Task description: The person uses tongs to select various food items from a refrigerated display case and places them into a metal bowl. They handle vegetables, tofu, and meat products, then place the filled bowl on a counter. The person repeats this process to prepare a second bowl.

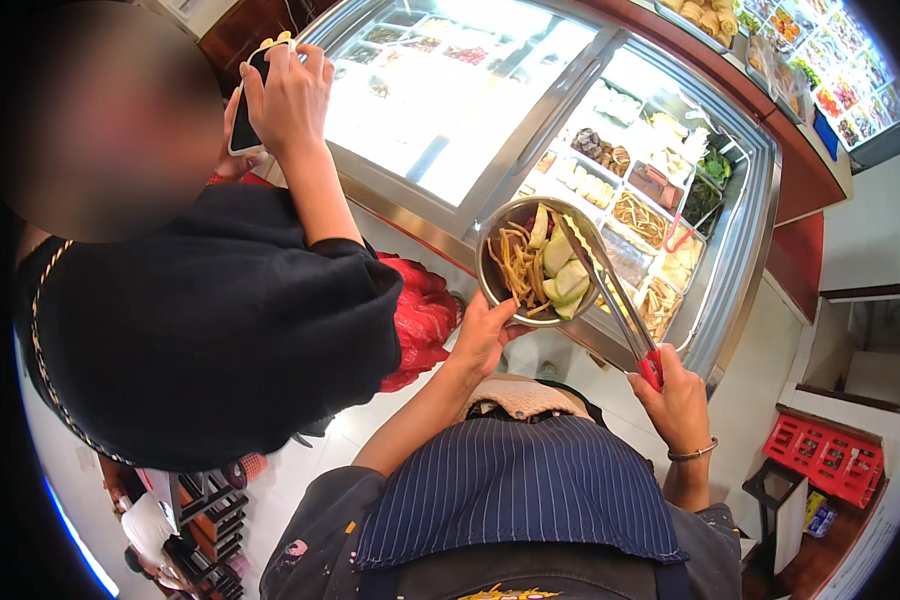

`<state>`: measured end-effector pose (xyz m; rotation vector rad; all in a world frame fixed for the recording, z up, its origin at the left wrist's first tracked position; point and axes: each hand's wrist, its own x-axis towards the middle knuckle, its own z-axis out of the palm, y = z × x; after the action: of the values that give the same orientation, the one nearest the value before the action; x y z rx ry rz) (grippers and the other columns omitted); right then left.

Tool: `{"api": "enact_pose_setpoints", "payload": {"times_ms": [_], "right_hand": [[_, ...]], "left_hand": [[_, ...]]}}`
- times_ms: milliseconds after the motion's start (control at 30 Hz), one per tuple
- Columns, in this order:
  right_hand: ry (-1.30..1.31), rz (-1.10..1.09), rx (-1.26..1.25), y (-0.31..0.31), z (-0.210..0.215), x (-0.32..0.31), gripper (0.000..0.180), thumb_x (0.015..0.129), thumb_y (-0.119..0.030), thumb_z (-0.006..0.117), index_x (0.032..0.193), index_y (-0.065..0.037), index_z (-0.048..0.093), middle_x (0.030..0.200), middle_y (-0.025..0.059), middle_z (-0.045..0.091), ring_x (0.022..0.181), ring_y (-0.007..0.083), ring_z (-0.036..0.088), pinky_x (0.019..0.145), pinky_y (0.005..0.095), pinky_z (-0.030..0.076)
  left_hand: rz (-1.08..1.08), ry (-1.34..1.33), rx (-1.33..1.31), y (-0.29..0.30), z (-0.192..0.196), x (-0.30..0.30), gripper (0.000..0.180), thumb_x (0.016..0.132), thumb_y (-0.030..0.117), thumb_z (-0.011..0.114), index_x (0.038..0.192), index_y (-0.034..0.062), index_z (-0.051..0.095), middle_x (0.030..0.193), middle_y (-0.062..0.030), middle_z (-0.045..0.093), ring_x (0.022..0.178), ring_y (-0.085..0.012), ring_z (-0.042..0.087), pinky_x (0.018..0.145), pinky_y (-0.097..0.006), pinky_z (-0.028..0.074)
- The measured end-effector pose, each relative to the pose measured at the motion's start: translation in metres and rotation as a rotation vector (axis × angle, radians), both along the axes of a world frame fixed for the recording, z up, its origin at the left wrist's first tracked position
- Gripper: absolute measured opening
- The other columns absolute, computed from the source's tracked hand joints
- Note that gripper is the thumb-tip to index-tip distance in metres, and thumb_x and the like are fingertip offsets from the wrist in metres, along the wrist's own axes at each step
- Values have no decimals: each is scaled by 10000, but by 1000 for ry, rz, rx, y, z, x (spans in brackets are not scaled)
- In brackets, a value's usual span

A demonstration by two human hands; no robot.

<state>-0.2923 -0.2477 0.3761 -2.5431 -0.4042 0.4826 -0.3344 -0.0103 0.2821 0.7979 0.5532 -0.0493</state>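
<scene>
My left hand (490, 335) grips the near rim of a round metal bowl (489, 285), thumb over the edge. Inside lie brownish strips (515, 265) on the left and pale green slices (567, 285) on the right. A pair of metal tongs (622, 312) with red grips is in my right hand (676, 400), closed around the handles. The tongs' tips reach over the bowl's right side, at the green slices. Beyond the bowl, an opened display chiller (735, 300) holds several white trays of food, among them a tray of brown strips (640, 217).
To my left stands a person in a black top (220, 330), holding a phone (252, 105) above the chiller's glass lid (460, 80). A red plastic crate (827, 458) sits on a shelf at the right. Stacked dark chairs (215, 530) are at the lower left.
</scene>
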Motion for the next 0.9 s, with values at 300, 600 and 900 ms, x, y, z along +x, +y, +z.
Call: {"api": "enact_pose_setpoints", "payload": {"times_ms": [300, 600, 900], "right_hand": [[84, 157, -26, -44, 2, 19, 302, 726, -223, 615, 901, -34, 458, 663, 182, 572, 652, 372, 560, 562, 423, 436], [195, 589, -84, -70, -2, 10, 297, 742, -251, 603, 898, -42, 461, 690, 195, 576, 665, 385, 555, 566, 445, 433], [192, 1056, -103, -38, 0, -9, 281, 757, -253, 600, 852, -59, 420, 637, 158, 566, 650, 350, 567, 571, 440, 433]], "left_hand": [[160, 49, -12, -51, -10, -21, 439, 837, 51, 457, 1245, 98, 302, 1149, -84, 484, 986, -199, 545, 765, -340, 512], [422, 128, -17, -118, -6, -66, 392, 862, 82, 464, 1221, 145, 321, 1094, -35, 516, 942, -150, 553, 745, -310, 501], [709, 165, -78, -146, 4, -171, 422, 878, 33, 391, 1270, 135, 273, 1169, -72, 463, 1023, -201, 518, 814, -359, 498]]}}
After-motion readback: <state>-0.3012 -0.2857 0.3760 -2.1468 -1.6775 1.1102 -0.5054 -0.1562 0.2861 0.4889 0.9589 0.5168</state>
